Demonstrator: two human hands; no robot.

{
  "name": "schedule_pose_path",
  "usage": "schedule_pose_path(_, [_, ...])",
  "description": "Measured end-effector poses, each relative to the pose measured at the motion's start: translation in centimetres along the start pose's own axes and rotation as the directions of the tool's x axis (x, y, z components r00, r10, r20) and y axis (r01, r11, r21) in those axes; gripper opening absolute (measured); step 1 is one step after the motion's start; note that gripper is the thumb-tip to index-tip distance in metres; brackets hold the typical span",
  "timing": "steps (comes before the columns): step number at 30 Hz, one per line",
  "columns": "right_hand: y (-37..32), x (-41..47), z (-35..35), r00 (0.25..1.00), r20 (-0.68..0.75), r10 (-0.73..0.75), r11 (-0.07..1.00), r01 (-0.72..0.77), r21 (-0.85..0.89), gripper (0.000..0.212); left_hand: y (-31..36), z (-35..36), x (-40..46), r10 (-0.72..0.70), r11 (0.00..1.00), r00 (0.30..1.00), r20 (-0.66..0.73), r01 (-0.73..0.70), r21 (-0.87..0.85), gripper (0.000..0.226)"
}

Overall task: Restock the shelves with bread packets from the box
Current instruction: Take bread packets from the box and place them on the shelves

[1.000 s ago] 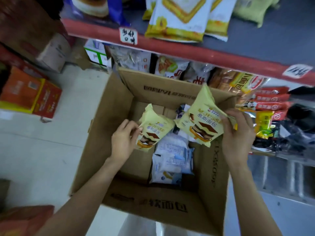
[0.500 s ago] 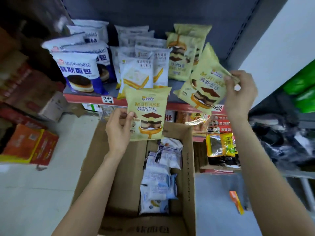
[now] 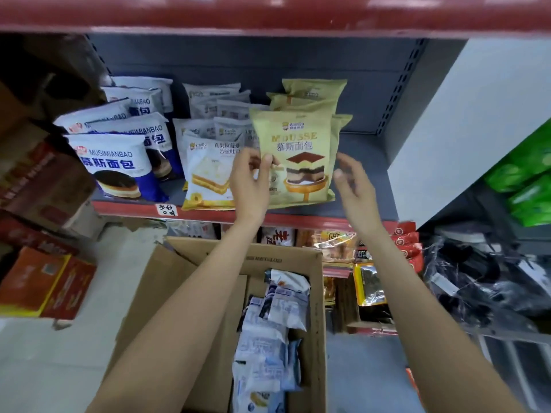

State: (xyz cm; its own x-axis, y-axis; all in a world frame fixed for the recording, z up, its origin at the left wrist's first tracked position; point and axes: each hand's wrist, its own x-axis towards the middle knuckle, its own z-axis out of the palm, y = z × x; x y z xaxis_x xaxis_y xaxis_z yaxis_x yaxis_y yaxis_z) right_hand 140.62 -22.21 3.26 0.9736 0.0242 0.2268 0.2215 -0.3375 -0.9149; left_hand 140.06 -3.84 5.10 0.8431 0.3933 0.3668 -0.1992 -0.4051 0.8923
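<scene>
A yellow mousse bread packet (image 3: 298, 156) stands upright at the front of the grey shelf (image 3: 366, 162). My left hand (image 3: 250, 183) pinches its left edge, thumb on the front. My right hand (image 3: 353, 186) hovers just off the packet's right edge, fingers spread and holding nothing. More yellow packets (image 3: 313, 95) are stacked behind it. Below, the open cardboard box (image 3: 208, 263) holds several white-and-blue bread packets (image 3: 277, 317).
Blue-and-white bread packets (image 3: 113, 162) and white sandwich packets (image 3: 208, 174) fill the shelf's left and middle. A red shelf edge (image 3: 268, 13) hangs overhead. Snack packs (image 3: 337, 242) sit on the lower shelf, orange cartons (image 3: 44, 284) on the floor left, black bags (image 3: 477, 278) right.
Both hands rose from the box to the shelf. My right hand let go of its yellow packet among the stack. My left hand brought its packet in front of the stack.
</scene>
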Motion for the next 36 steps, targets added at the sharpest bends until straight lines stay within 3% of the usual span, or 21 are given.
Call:
schedule_pose_path(2, [0.6, -0.7, 0.2, 0.997, 0.076, 0.004, 0.999, -0.001, -0.038, 0.052, -0.5, 2.1, 0.6, 0.015, 1.0, 1.0, -0.002, -0.015, 0.007, 0.017])
schedule_pose_path(4, [1.8, -0.6, 0.5, 0.991, 0.122, 0.053, 0.981, -0.029, -0.192, 0.062, -2.3, 3.4, 0.7, -0.017, 0.995, 0.997, 0.075, 0.009, 0.1, 0.014])
schedule_pose_path(7, [2.8, -1.5, 1.3, 0.977, 0.176, 0.123, 0.933, -0.054, -0.355, 0.07, -5.0, 3.3, 0.3, -0.239, 0.943, 0.947, 0.215, 0.173, 0.286, 0.018])
schedule_pose_path(9, [2.9, -2.3, 2.0, 0.979, 0.164, 0.118, 0.919, -0.045, -0.391, 0.074, -5.6, 2.5, 0.1, -0.275, 0.927, 0.924, 0.264, 0.182, 0.329, 0.027])
schedule_pose_path(13, [2.7, -4.0, 2.7, 0.996, 0.083, -0.011, 0.859, 0.052, -0.509, 0.061, -4.3, 0.0, -1.6, -0.185, 0.945, 0.95, 0.251, 0.102, 0.311, 0.035])
schedule_pose_path(18, [2.0, -9.4, 3.8, 0.965, 0.046, -0.257, 0.814, 0.242, -0.528, 0.032, -4.0, -5.7, -7.0, -0.108, 0.966, 0.988, 0.113, 0.078, 0.247, 0.018])
schedule_pose_path(20, [2.7, -12.2, 4.8, 0.963, 0.093, -0.253, 0.834, 0.266, -0.483, 0.029, -5.4, -8.2, -9.7, -0.093, 0.962, 0.991, 0.094, 0.065, 0.265, 0.016])
schedule_pose_path(23, [5.1, -16.2, 7.2, 0.974, 0.184, -0.133, 0.868, 0.204, -0.453, 0.027, -9.5, -11.4, -13.3, -0.154, 0.93, 0.979, 0.134, 0.098, 0.353, 0.019])
schedule_pose_path(25, [7.6, -18.6, 9.5, 0.965, 0.259, -0.048, 0.846, 0.177, -0.503, 0.028, -13.3, -12.8, -15.3, -0.271, 0.888, 0.929, 0.25, 0.141, 0.437, 0.02])
schedule_pose_path(28, [12.1, -21.1, 13.3, 0.921, 0.37, 0.122, 0.784, 0.14, -0.605, 0.028, -19.0, -13.4, -17.7, -0.484, 0.798, 0.73, 0.482, 0.143, 0.585, 0.023])
schedule_pose_path(30, [14.5, -22.2, 15.5, 0.871, 0.386, 0.304, 0.746, 0.034, -0.665, 0.033, -22.2, -13.1, -19.1, -0.565, 0.754, 0.626, 0.538, 0.125, 0.645, 0.03])
schedule_pose_path(32, [16.6, -22.8, 17.3, 0.836, 0.342, 0.429, 0.689, -0.058, -0.722, 0.038, -25.3, -12.6, -20.3, -0.611, 0.726, 0.573, 0.546, 0.13, 0.676, 0.033])
schedule_pose_path(36, [21.0, -22.0, 19.5, 0.857, 0.197, 0.475, 0.585, -0.14, -0.799, 0.05, -31.0, -11.3, -21.8, -0.632, 0.7, 0.52, 0.575, 0.064, 0.712, 0.036])
